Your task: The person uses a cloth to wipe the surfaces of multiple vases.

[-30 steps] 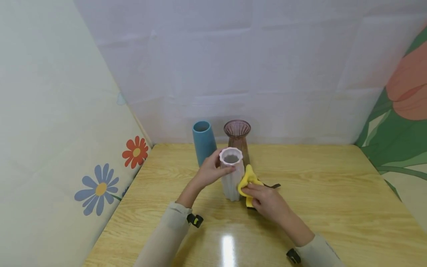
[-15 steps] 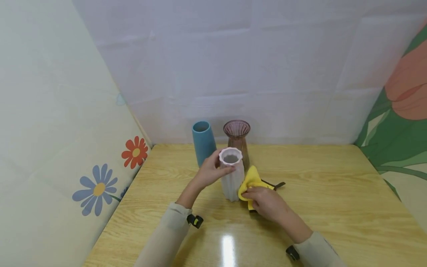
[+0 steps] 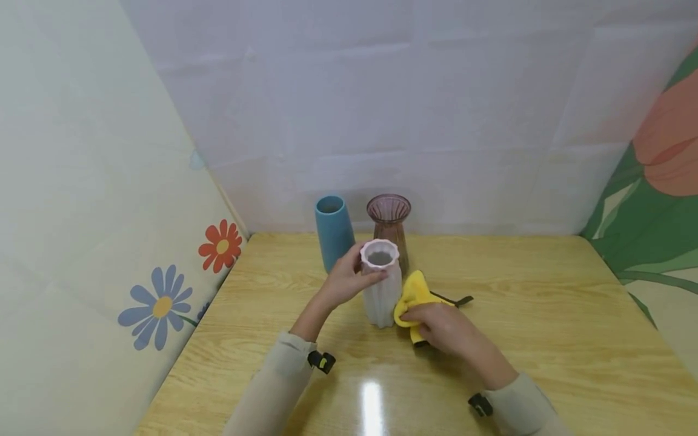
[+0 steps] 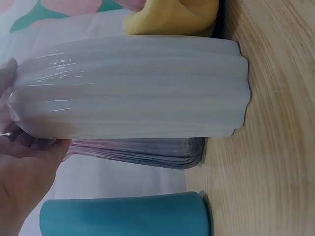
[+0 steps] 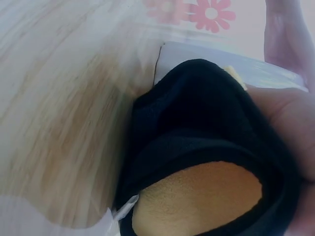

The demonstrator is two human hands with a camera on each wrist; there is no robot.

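Observation:
A white fluted vase [image 3: 382, 303] with a scalloped rim stands upright on the table. My left hand [image 3: 345, 280] grips it around the neck from the left, thumb across the front. In the left wrist view the ribbed side of the white vase [image 4: 138, 88] shows along its whole height. Against its right side, my right hand [image 3: 444, 327] holds a bunched yellow cloth [image 3: 415, 290] with a dark edge. The right wrist view shows the folded cloth [image 5: 197, 196] close up, its dark border looping around a yellow area. My right fingertips are partly hidden by the cloth.
Behind the white vase stands a purple ribbed glass vase [image 3: 389, 227] with a flared mouth. To its left is a tall blue vase [image 3: 335, 233]. All are on a wood-grain table [image 3: 545, 315] backed by a pale sheet [image 3: 463, 121].
My right hand and the yellow cloth have shifted slightly to the right, with the cloth's dark tail reaching farther out. My left hand keeps its hold on the white vase, which stands nearly unmoved.

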